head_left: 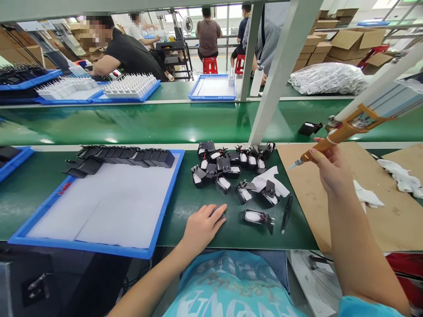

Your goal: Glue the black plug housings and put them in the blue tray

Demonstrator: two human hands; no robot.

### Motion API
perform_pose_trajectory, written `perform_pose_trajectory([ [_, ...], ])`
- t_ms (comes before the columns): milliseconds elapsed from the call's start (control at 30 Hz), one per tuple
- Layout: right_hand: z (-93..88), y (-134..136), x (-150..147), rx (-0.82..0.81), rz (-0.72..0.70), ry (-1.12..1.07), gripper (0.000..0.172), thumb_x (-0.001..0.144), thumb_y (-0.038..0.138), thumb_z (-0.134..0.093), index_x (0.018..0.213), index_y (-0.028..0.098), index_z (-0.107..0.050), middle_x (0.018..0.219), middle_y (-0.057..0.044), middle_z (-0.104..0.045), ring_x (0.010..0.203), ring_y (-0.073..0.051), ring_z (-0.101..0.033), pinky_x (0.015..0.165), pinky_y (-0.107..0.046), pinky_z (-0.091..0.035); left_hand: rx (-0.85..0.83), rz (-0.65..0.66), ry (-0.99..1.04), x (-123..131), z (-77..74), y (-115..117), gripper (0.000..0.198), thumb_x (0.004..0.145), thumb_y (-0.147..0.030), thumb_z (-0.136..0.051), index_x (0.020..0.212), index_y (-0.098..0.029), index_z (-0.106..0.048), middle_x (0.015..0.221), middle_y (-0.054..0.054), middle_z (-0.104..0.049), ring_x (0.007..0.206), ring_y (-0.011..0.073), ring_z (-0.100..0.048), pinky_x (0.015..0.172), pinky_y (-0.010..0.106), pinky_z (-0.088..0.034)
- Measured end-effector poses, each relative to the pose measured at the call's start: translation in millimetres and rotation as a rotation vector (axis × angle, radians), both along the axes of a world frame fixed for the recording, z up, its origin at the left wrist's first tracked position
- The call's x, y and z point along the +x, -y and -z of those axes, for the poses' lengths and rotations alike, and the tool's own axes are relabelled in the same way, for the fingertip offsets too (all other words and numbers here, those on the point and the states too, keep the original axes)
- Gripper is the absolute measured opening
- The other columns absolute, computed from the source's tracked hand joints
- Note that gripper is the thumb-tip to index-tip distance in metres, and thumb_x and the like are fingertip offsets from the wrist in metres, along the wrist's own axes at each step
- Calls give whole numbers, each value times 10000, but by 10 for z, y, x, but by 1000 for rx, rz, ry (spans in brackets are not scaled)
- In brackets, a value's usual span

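Note:
My right hand (333, 169) is raised over the brown cardboard at the right, its fingers wrapped round an orange glue dispenser (343, 130). The dispenser's thin pale tip points down to the left. On the green bench, my left hand (203, 225) curls over a small black plastic case (218, 212), mostly hidden under the fingers. Right of it lies an open black case (257, 217) with a white block inside and plug pins on its flap. Black tweezers (287, 213) lie beside that one. Several more open cases (223, 165) are heaped farther back.
A blue-rimmed tray (150, 248) at the left holds a row of black cases (132, 155) along its back. White cloth (271, 178) lies among the open cases. A slanted metal post (276, 70) rises behind them. Beyond runs a green conveyor (158, 121), with co-workers farther off.

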State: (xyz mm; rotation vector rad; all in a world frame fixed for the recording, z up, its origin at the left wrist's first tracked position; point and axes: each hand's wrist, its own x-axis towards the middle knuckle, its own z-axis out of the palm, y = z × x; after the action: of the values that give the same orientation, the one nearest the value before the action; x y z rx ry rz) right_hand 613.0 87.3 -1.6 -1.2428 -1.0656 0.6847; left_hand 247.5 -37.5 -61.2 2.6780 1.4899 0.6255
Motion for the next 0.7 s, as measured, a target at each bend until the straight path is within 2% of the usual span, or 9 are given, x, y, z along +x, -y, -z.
perform_pose_trajectory([
  [67, 17, 72, -21, 27, 20, -34, 411, 663, 348, -752, 1051, 299, -625, 964, 29, -590, 852, -138, -566, 821, -347, -482, -10, -22, 85, -75, -59, 22, 302, 946, -306, -497, 1238, -244, -539, 1042, 18, -683, 878, 145, -649, 701, 228, -506],
  [133, 6, 144, -50, 29, 13, -68, 406, 671, 356, -746, 1046, 272, -614, 913, 22, -581, 779, -125, -575, 747, -312, -492, -13, -129, 187, -253, -174, 43, 341, 944, -339, -498, 1272, -250, -509, 1109, 30, -670, 948, 153, -649, 783, 239, -513],
  [200, -18, 210, -79, 15, -1, -95, 419, 672, 344, -751, 1054, 255, -603, 822, 21, -562, 715, -131, -585, 675, -298, -494, 17, -317, 234, -549, -315, 36, 383, 929, -398, -503, 1284, -255, -506, 1126, 48, -664, 946, 185, -655, 799, 280, -519],
  [333, -40, 307, -129, 21, 5, -130, 461, 655, 299, -763, 1081, 263, -590, 784, 30, -528, 665, -119, -570, 630, -278, -502, -50, -756, 33, -1344, -442, -100, 467, 872, -480, -543, 1302, -300, -507, 1044, 47, -686, 752, 241, -662, 594, 324, -506],
  [467, -8, 368, -205, 76, 18, -190, 477, 647, 261, -757, 1095, 290, -596, 793, 43, -491, 637, -85, -521, 596, -240, -494, 3, -741, -31, -1891, -349, -245, 484, 839, -496, -551, 1255, -248, -558, 795, 87, -674, 520, 226, -572, 436, 304, -423],
  [533, 9, 397, -254, 114, 28, -224, 472, 645, 248, -755, 1090, 294, -602, 783, 44, -479, 627, -84, -501, 564, -229, -473, 117, -719, -38, -1871, -353, -244, 578, 813, -539, -568, 1281, -201, -532, 843, 124, -660, 696, 315, -623, 544, 415, -498],
  [600, 23, 430, -297, 140, 39, -239, 466, 651, 251, -748, 1092, 293, -602, 763, 44, -471, 612, -88, -482, 534, -228, -449, 218, -728, -18, -1611, -412, -185, 683, 805, -574, -572, 1349, -180, -448, 1055, 156, -625, 1040, 416, -564, 785, 571, -488],
  [633, 29, 450, -315, 147, 42, -242, 466, 655, 256, -745, 1096, 294, -601, 752, 45, -468, 599, -89, -474, 520, -228, -438, 245, -717, 9, -1400, -448, -141, 689, 836, -560, -545, 1383, -170, -394, 1167, 162, -581, 1170, 419, -493, 900, 597, -440],
  [700, 37, 499, -345, 149, 32, -245, 454, 672, 269, -738, 1103, 297, -600, 745, 45, -469, 574, -84, -466, 500, -227, -419, 185, -546, 225, -870, -491, -55, 495, 884, -451, -540, 1310, -213, -455, 1224, 103, -562, 1145, 314, -538, 976, 504, -442],
])
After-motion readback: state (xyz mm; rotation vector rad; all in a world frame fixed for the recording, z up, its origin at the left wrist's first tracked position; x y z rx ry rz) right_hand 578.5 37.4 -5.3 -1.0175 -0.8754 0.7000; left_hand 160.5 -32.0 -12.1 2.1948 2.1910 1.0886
